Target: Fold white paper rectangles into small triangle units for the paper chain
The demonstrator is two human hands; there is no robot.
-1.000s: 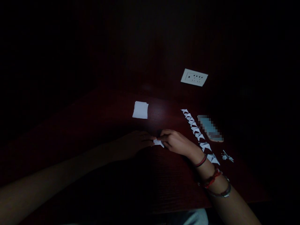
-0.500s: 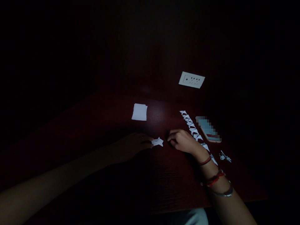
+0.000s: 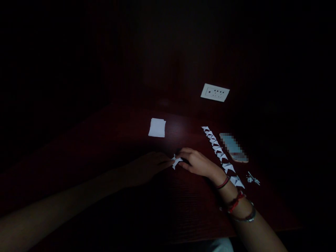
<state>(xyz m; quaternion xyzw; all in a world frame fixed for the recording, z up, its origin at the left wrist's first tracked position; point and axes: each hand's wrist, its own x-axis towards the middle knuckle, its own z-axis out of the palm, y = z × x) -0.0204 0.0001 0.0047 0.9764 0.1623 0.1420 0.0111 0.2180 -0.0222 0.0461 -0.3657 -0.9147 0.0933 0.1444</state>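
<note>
Very dim, almost black around the borders. A soft pool of light reaches the dark red worktop [image 3: 194, 201], leaving a faint glare near its far edge, beside a brightly lit white paper stack [image 3: 157, 127]. The left hand [image 3: 151, 165] sinks into shadow; the right hand [image 3: 195, 162] is clearer. Coarse pixel blocks cover the phone [image 3: 233, 147].

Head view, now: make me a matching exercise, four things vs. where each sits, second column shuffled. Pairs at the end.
Things
1. socket panel
2. phone
3. folded paper
4. paper stack

Places
A. touched by both left hand and right hand
B. highest of the four in the picture
C. lying flat beyond both hands, left of the row of folded pieces
D. lying just right of that row

Pairs: 1-B, 2-D, 3-A, 4-C
</note>
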